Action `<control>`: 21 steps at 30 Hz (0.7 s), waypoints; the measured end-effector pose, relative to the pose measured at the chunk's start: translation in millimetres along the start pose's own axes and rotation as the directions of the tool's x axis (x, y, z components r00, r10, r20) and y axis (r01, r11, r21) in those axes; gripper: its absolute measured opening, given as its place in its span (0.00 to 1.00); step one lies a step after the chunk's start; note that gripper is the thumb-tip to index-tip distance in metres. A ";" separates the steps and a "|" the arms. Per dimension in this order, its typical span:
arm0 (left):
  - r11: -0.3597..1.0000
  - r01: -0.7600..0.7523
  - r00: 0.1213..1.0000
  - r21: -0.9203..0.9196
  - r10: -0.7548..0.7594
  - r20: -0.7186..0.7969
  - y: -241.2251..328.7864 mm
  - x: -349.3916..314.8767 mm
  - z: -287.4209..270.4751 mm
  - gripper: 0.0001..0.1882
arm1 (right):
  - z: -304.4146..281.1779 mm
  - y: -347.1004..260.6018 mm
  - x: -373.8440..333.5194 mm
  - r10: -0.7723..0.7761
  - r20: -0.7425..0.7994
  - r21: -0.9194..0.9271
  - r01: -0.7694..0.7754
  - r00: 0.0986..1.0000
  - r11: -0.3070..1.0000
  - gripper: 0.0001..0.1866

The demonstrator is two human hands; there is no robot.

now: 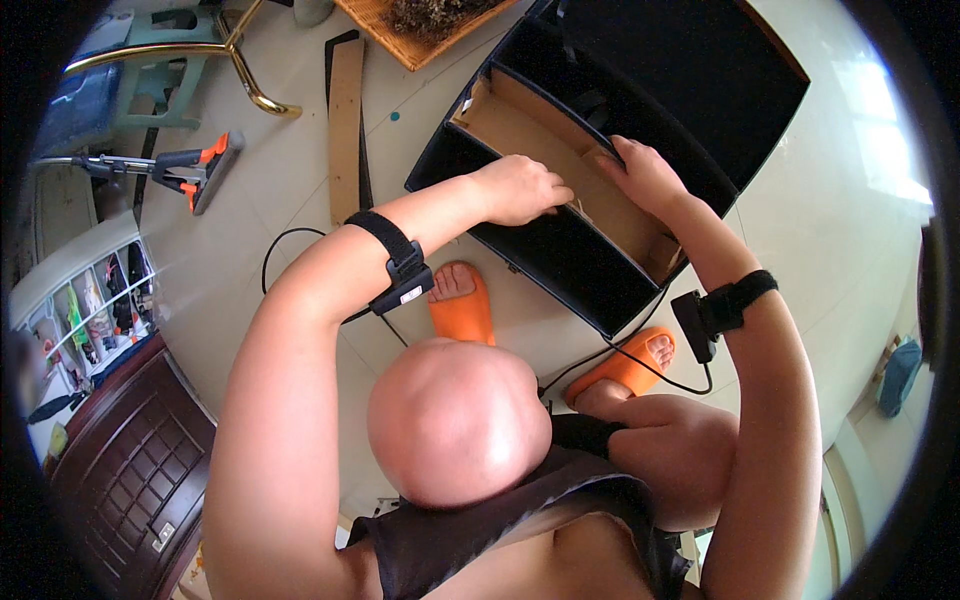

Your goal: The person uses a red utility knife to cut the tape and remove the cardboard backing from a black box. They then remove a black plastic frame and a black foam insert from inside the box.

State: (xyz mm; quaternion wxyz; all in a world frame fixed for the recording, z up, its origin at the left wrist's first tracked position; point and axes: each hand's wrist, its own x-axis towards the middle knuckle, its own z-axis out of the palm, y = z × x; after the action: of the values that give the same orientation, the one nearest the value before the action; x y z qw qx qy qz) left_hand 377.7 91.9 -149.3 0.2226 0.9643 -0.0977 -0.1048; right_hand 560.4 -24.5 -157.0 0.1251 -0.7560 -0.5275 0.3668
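Note:
A large black box (565,250) with its lid tipped back stands on the floor in front of me. Bare brown cardboard (525,120) lines its near compartment. My left hand (522,188) is closed at the top of the near wall, fingers curled over the rim and their tips partly hidden. Across the compartment, my right hand (648,178) grips the upper edge of the black inner wall, its thumb on the cardboard side. Black straps with small black devices sit on both forearms, and a thin cable runs from them.
Beyond the box stands an orange-brown woven basket (412,45) with dark dried material. Left of it lie a long brown board (346,130) and a black strip. A mop head (215,175) and gold metal legs (245,75) are farther left. My feet wear orange slippers (465,310).

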 end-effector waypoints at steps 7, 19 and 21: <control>0.985 -0.015 0.966 0.174 0.060 -0.252 -2.9 -8.7 24.9 0.15 | 10.1 4.9 0.1 -0.065 -0.057 0.211 0.076 0.996 0.974 0.20; 0.992 0.012 0.995 0.128 0.001 -0.104 -4.4 -7.3 16.4 0.11 | 24.1 -13.5 -14.8 -0.108 0.014 0.222 0.102 0.994 0.970 0.26; 0.996 0.007 0.995 0.094 0.002 -0.096 -4.1 -2.2 12.5 0.09 | 25.5 -8.8 -14.7 -0.099 0.011 0.223 0.094 0.995 0.970 0.25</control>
State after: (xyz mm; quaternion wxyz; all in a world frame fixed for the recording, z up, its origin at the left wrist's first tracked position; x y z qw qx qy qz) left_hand 373.2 90.9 -161.8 0.1810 0.9778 -0.0904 -0.0541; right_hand 534.1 -39.0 -163.5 0.2203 -0.7068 -0.5207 0.4253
